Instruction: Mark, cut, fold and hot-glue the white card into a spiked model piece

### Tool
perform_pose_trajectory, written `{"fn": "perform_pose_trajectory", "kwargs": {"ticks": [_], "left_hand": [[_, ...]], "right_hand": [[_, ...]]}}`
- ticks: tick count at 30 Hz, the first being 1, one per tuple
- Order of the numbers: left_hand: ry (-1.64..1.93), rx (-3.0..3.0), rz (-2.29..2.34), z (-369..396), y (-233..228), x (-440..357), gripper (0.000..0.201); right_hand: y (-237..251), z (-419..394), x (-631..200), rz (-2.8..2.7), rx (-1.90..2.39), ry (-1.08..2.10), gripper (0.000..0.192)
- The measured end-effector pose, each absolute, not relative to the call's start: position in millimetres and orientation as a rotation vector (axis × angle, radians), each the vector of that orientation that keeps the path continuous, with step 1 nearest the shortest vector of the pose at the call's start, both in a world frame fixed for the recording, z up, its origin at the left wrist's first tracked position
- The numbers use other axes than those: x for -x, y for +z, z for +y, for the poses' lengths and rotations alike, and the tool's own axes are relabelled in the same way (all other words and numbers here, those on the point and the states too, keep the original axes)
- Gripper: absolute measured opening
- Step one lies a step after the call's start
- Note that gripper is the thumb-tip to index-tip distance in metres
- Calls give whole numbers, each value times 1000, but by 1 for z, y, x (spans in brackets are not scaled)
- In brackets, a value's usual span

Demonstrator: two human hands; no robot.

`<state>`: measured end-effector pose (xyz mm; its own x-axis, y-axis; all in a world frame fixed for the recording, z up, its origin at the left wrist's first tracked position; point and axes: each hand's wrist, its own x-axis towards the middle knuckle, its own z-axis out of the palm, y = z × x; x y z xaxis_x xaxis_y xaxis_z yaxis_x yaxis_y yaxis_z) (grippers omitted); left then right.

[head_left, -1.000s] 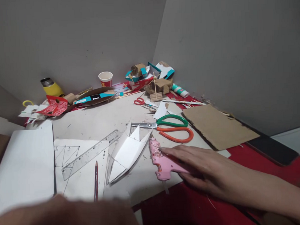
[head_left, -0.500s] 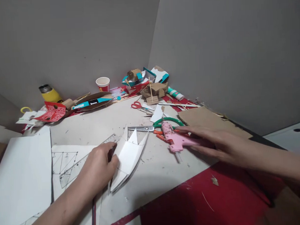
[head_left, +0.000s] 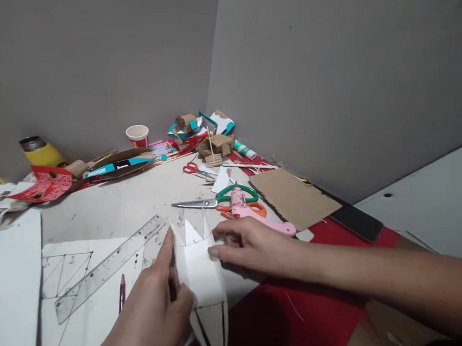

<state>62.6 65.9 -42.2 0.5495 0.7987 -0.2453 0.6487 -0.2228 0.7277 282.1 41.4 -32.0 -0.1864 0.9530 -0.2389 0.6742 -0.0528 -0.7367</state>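
Note:
A folded white card piece (head_left: 203, 276) with pointed flaps at its far end stands between my two hands. My left hand (head_left: 159, 293) grips its left side, thumb on the inner face and index finger stretched along the edge. On the right side, my right hand (head_left: 253, 243) pinches the card's edge between thumb and fingers. Just beyond my right hand lies a pink glue gun (head_left: 238, 200), resting on scissors with green and orange handles (head_left: 196, 204). A clear ruler (head_left: 108, 270) lies on a drawn-on sheet (head_left: 103, 311) left of the card, near a pencil (head_left: 122, 295).
Brown cardboard (head_left: 293, 196) and a dark phone (head_left: 355, 222) lie at right. Along the wall are a yellow bottle (head_left: 42, 153), a paper cup (head_left: 137, 136), cardboard models (head_left: 216, 148) and small red scissors (head_left: 190, 167). A white board (head_left: 16, 284) lies at far left.
My right hand has let go of the glue gun, which now lies on the scissors, and has taken the card's right side. The card is turned more upright and nearer me. The view has shifted right.

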Motion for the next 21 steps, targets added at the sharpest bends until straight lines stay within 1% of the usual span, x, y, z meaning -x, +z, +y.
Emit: {"fn": "perform_pose_trajectory", "kwargs": {"ticks": [3, 5, 6, 9, 10, 13, 15, 18, 21], "left_hand": [[204, -1896, 1135, 61, -43, -65, 88], [174, -1950, 1096, 61, -41, -63, 83], [163, -2006, 1084, 62, -40, -61, 75], [186, -2296, 1081, 67, -34, -55, 35], [212, -2434, 1069, 69, -33, -53, 28], [278, -2833, 938, 75, -31, -51, 27], [333, -2963, 850, 77, -30, -52, 26], [363, -2980, 794, 81, -29, -53, 27], [193, -2891, 722, 87, -29, -52, 20]], "right_hand": [[-29, 46, -273, -1890, 1773, 1078, 26], [-26, 47, -268, -1972, 1775, 1013, 28], [-25, 46, -266, -2022, 1770, 985, 27], [-25, 46, -261, -2152, 1769, 919, 28], [-26, 45, -260, -2177, 1769, 905, 29], [-28, 45, -260, -2219, 1748, 897, 29], [-28, 46, -261, -2227, 1740, 913, 28], [-25, 48, -260, -2204, 1760, 961, 31], [-22, 52, -257, -2245, 1799, 967, 21]]}}
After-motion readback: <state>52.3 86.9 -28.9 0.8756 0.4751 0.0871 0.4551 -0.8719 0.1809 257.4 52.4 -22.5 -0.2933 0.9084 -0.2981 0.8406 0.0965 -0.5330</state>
